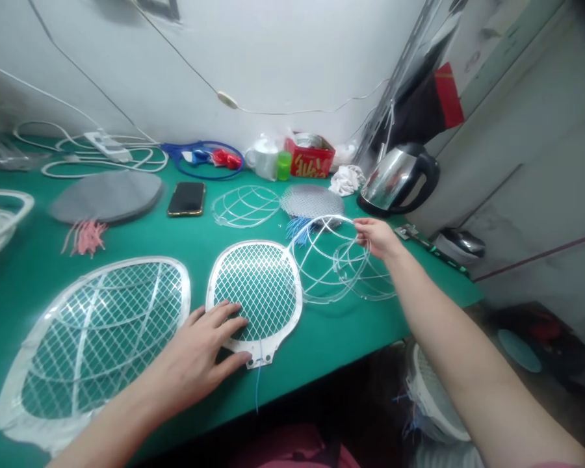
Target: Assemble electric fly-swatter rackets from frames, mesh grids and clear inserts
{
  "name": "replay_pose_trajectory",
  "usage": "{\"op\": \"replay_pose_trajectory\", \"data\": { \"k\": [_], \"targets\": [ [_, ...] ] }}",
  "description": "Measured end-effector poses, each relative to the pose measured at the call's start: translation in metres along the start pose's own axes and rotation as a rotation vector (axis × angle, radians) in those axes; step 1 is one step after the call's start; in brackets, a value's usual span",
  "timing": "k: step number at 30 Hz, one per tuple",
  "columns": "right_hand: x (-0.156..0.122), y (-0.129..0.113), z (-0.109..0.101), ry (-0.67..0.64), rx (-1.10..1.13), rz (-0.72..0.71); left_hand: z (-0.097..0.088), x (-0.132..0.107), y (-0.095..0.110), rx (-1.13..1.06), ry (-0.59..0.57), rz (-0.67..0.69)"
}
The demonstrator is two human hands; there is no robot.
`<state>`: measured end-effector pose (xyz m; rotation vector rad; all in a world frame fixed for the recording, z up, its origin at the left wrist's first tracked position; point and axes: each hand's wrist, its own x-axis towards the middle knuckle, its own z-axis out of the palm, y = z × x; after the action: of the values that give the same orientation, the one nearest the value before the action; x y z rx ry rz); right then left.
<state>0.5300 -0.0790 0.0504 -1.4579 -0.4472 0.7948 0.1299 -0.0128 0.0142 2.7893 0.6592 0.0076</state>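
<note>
My left hand (212, 338) rests with spread fingers on the left edge of a white racket-shaped frame (292, 292) filled with metal mesh, its short neck toward me. A thin blue wire (258, 390) hangs from that neck over the table edge. Off to the right, my right hand (374, 237) pinches the rim of a clear plastic guard ring (312, 257) with curved ribs, holding it tilted beside the mesh frame. Another clear guard ring (377, 286) lies partly behind it. At the left lies a larger white mesh frame (185, 286) with ribs over its mesh.
Behind are a clear ribbed ring (246, 207), a stack of round mesh sheets (312, 200) with blue wires, a phone (186, 198) and a grey mesh stack (107, 195) with pink wires. A kettle (392, 179) and red box (312, 159) stand near the wall.
</note>
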Motion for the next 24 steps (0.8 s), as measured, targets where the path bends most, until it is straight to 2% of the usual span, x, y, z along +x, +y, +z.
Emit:
{"op": "replay_pose_trajectory", "data": {
  "k": [4,9,14,18,21,24],
  "targets": [
    [-0.007,-0.004,-0.023,0.018,-0.004,-0.012,0.000,0.000,0.001,-0.004,0.014,-0.012],
    [-0.012,-0.002,-0.064,0.126,-0.118,-0.056,0.001,0.004,-0.005,0.018,0.016,-0.009],
    [-0.002,0.008,-0.107,0.300,-0.383,-0.085,-0.001,0.012,-0.010,0.057,0.019,-0.005],
    [0.015,0.014,-0.137,0.439,-0.699,-0.066,0.001,0.016,-0.016,0.071,0.057,-0.034],
    [0.030,0.015,-0.149,0.425,-0.960,-0.016,0.003,0.020,-0.021,0.056,0.061,-0.017],
    [0.048,0.012,-0.145,0.312,-1.155,0.005,0.005,0.022,-0.026,0.028,0.101,0.002]
  ]
}}
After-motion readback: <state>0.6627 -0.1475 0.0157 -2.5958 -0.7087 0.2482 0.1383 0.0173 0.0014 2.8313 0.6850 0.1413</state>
